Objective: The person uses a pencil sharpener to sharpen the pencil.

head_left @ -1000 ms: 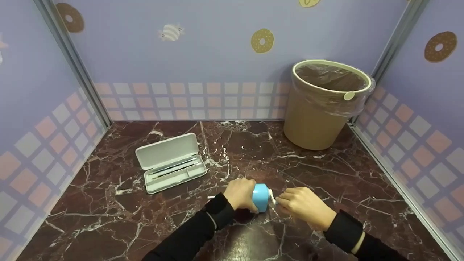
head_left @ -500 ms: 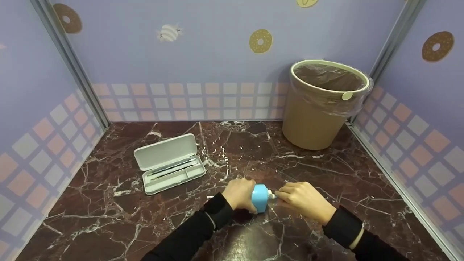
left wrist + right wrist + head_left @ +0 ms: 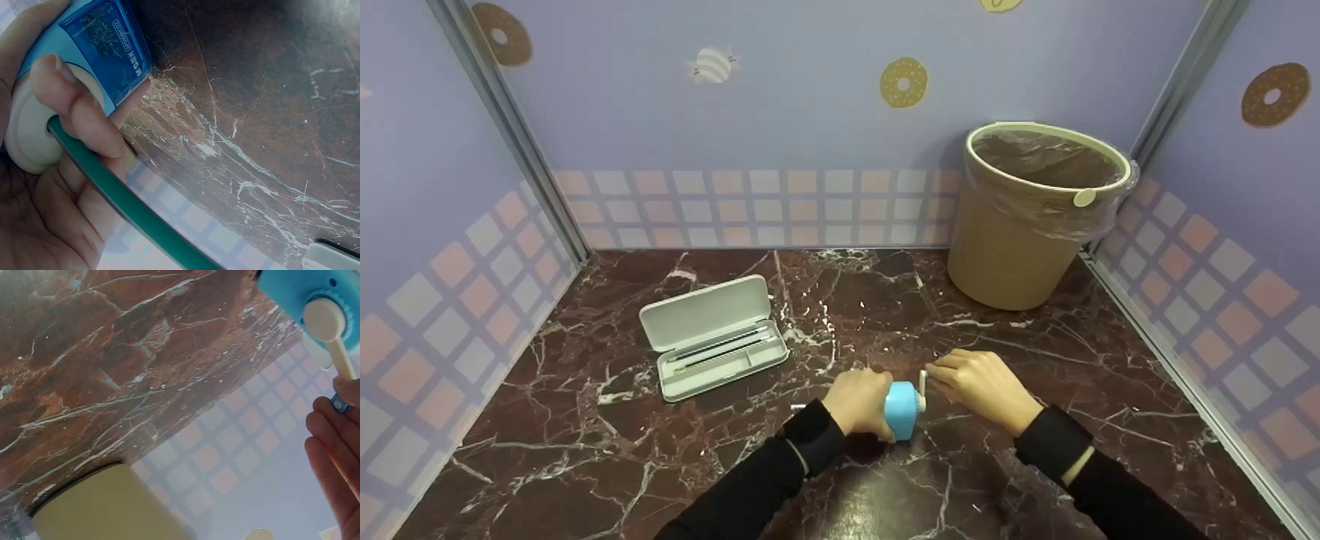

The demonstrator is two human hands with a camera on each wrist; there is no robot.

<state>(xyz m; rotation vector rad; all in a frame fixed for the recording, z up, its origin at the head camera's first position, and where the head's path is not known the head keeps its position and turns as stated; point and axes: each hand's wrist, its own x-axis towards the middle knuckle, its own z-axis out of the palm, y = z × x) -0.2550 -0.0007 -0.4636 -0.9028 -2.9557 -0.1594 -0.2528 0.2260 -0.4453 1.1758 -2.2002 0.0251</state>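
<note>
My left hand [image 3: 856, 403] grips a light blue hand-crank pencil sharpener [image 3: 901, 411] low over the table. A green pencil [image 3: 121, 194] goes into the hole of its cream front disc [image 3: 31, 135], with a finger bent over the pencil. Through the clear blue shavings drawer [image 3: 104, 45], dark shavings show. My right hand [image 3: 981, 386] pinches the small blue knob [image 3: 338, 404] at the end of the cream crank arm [image 3: 341, 360]. In the head view the crank points up, away from me. The pencil's tip is hidden inside the sharpener.
An open white pencil case [image 3: 724, 367] with a few pencils lies left on the dark red marbled table [image 3: 607, 450]. At the back right stands a tan trash bin [image 3: 1009, 255] with a plastic liner. Patterned walls enclose the back and sides.
The crank has turned from pointing down toward me to pointing up. My right hand has moved up with its knob. The left hand and the sharpener stay nearly in place.
</note>
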